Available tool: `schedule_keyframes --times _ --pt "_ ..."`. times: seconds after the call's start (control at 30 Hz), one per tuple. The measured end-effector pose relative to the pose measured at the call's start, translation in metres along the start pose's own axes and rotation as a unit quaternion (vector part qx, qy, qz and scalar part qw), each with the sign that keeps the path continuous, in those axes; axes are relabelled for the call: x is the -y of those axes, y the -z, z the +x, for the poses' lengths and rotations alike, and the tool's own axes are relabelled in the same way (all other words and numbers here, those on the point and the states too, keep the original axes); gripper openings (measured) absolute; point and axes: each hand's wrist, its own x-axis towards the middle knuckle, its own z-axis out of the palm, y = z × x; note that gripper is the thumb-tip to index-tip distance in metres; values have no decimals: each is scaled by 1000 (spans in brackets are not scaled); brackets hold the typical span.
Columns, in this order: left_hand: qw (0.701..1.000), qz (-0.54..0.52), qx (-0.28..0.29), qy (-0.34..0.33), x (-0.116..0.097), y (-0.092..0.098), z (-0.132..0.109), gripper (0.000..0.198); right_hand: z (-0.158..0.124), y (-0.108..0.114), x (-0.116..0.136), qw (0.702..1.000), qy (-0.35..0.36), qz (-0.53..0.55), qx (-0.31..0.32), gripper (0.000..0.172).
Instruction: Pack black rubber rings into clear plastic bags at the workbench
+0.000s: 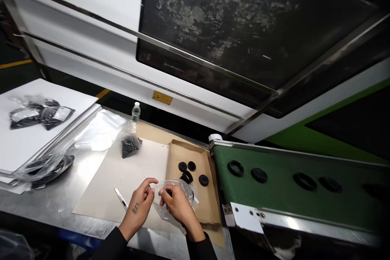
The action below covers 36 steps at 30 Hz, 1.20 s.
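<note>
A clear plastic bag (186,189) is between my hands, over the near left edge of a shallow cardboard tray. My left hand (140,205) has its index finger stretched toward the bag, with thumb and other fingers closed at the bag's edge. On the other side, my right hand (179,207) pinches the bag between thumb and fingers; a small dark patch shows by its fingertips, too small to name. Several black ring-shaped parts (203,180) lie in the cardboard tray (210,211). A pen-like cutter (121,199) rests beside my left wrist.
A green conveyor belt (280,199) at the right carries several black rings (258,175). A small bag of black pieces (131,146) and a water bottle (135,111) stand farther back. Filled bags (56,115) lie on white sheets (18,146) at the left.
</note>
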Motion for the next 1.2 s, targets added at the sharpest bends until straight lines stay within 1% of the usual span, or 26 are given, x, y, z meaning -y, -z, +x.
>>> schedule_keyframes --times 0.1,0.2,0.37,0.47,0.57,0.67,0.77,0.9,0.93,1.0,1.07,1.1,1.13,1.2 --pt "999 0 -38 -11 -5 24 -3 30 17 -19 17 996 -30 67 44 22" --pt "996 3 -87 -19 -11 53 -10 31 33 -40 38 991 -53 93 82 22" --pt "986 34 -164 -21 -19 103 -27 27 59 -88 75 987 -49 25 154 21" --pt "979 28 -203 -23 -21 129 -38 24 71 -121 91 980 -34 -16 197 25" --pt "972 18 -233 -25 -21 151 -48 24 79 -147 102 975 -14 -36 217 33" --pt "966 12 -255 -27 -20 167 -55 24 82 -162 110 970 -15 -10 244 33" --pt "962 10 -272 -27 -19 178 -59 24 81 -171 117 966 -15 48 255 33" --pt "959 9 -283 -17 -13 187 -58 24 75 -176 126 960 6 139 241 34" --pt "959 9 -283 -15 -11 187 -57 25 75 -176 127 962 12 145 232 34" --pt "959 7 -281 -11 -9 187 -51 27 74 -175 127 976 42 104 184 33" --pt "961 5 -276 -13 -9 183 -45 30 74 -171 124 990 81 22 116 33" --pt "963 3 -270 -15 -9 181 -41 31 74 -169 121 992 96 -15 85 34" --pt "965 0 -262 -16 -10 177 -38 31 75 -167 117 992 103 -35 64 35" --pt "971 -4 -237 -16 -13 169 -32 31 77 -162 109 994 97 -32 46 36"
